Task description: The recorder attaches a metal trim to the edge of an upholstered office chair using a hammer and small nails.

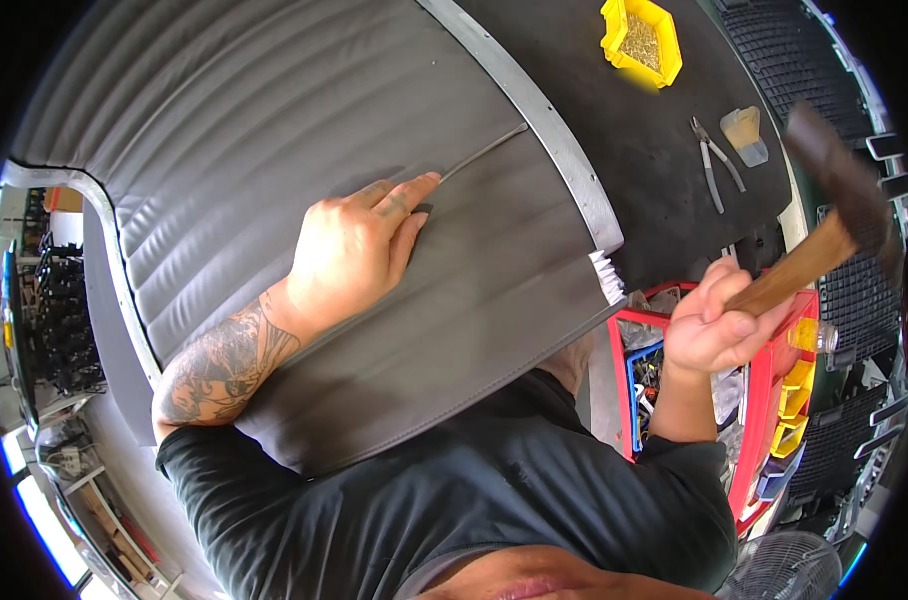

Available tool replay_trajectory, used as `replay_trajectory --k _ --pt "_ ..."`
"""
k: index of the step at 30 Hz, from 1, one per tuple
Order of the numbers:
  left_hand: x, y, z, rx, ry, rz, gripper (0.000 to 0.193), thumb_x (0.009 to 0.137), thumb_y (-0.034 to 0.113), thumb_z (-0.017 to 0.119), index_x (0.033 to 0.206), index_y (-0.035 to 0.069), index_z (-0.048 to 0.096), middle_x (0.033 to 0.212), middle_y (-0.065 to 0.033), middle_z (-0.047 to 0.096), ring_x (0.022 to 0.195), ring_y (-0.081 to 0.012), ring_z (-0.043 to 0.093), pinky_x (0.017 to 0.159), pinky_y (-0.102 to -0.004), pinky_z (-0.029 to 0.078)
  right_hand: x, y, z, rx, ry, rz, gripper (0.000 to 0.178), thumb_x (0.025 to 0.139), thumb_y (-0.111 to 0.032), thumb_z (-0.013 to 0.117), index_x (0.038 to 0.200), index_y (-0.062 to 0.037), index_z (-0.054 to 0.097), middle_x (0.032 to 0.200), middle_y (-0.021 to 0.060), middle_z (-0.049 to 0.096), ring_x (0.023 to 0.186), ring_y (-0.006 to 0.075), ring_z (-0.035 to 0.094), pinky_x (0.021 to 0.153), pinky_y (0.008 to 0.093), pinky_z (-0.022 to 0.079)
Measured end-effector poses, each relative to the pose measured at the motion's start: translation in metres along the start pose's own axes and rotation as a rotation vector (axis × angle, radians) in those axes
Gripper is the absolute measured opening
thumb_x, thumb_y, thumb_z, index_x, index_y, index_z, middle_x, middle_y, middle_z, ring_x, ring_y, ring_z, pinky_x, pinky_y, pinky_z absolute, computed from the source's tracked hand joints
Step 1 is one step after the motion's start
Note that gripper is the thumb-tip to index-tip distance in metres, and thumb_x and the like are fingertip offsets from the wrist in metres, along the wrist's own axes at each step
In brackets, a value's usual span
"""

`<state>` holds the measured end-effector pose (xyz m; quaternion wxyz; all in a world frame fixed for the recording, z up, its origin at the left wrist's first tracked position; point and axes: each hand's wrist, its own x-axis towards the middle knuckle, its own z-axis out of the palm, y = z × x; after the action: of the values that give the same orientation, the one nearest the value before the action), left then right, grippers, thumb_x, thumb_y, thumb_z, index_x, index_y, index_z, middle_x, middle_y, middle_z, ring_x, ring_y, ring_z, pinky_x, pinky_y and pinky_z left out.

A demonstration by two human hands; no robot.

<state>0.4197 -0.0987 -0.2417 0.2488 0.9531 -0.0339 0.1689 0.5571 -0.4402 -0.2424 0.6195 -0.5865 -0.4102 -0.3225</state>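
Note:
Dark grey padded upholstery (494, 270), ribbed with sewn channels on its far left, lies across the work surface in front of me. A pale metal strip (544, 120) with small holes runs along its right edge. My left hand (359, 240) rests on the upholstery, its fingers closed around a thin metal rod (484, 153). The rod's flattened tip lies close to the strip; its other end is hidden under my hand. To the right, my right hand (719, 320) grips a hammer (799, 265) by its wooden handle, raised off the work. The hammer's dark head is blurred.
On the dark bench (664, 180) sit a yellow bin (642, 45) of small brass-coloured pieces, cutting pliers (716, 165) and a small clear plastic container (745, 135). A red cart (759, 430) with parts stands under my right arm. White frayed material (606, 277) shows at the strip's near end.

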Motion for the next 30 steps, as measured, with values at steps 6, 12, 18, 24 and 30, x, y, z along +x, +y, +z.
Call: replay_trajectory --k 6,12,18,24,30 --pt "-0.002 -0.001 -0.002 0.020 -0.007 -0.008 0.039 0.094 0.008 0.074 0.132 0.006 0.071 0.092 -0.0147 0.074 0.072 -0.0340 0.070 0.065 -0.0418 0.056 -0.027 0.016 -0.021 -0.470 -0.462 0.366 0.034 0.105 -0.006 0.062 0.137 0.0018 0.070 0.103 0.0136 0.080 0.063 0.0118 0.057 0.059 0.0306 0.045" --pt "0.019 -0.002 -0.035 0.259 -0.187 0.039 0.036 0.097 0.019 0.073 0.133 0.012 0.072 0.099 -0.0143 0.075 0.078 -0.0375 0.071 0.070 -0.0444 0.057 0.008 0.066 -0.007 -0.632 -0.310 0.076 0.031 0.103 -0.007 0.067 0.133 -0.0045 0.074 0.106 0.0160 0.079 0.085 0.0272 0.076 0.077 0.0329 0.058" --pt "0.069 -0.055 -0.063 0.254 0.038 0.044 0.024 0.097 0.021 0.074 0.118 0.008 0.076 0.102 -0.0128 0.072 0.090 -0.0353 0.072 0.078 -0.0446 0.058 0.012 0.104 0.003 -0.863 -0.423 0.132 0.027 0.098 -0.024 0.075 0.123 -0.0123 0.078 0.102 0.0084 0.071 0.091 0.0307 0.071 0.080 0.0397 0.056" --pt "0.135 -0.075 0.002 0.363 0.101 0.111 0.022 0.097 0.011 0.069 0.118 0.009 0.077 0.111 -0.0083 0.071 0.098 -0.0304 0.071 0.082 -0.0427 0.059 0.008 0.103 -0.006 -0.697 -0.407 0.330 0.029 0.097 -0.026 0.077 0.122 -0.0096 0.078 0.110 0.0088 0.071 0.099 0.0286 0.071 0.086 0.0391 0.056" --pt "0.134 -0.073 0.004 0.601 0.075 0.348 0.030 0.092 0.004 0.067 0.120 0.011 0.076 0.109 -0.0050 0.070 0.094 -0.0252 0.070 0.079 -0.0398 0.060 0.008 0.100 -0.010 -0.600 -0.324 0.341 0.024 0.096 -0.022 0.078 0.115 -0.0061 0.079 0.104 0.0091 0.073 0.093 0.0287 0.072 0.083 0.0374 0.057"
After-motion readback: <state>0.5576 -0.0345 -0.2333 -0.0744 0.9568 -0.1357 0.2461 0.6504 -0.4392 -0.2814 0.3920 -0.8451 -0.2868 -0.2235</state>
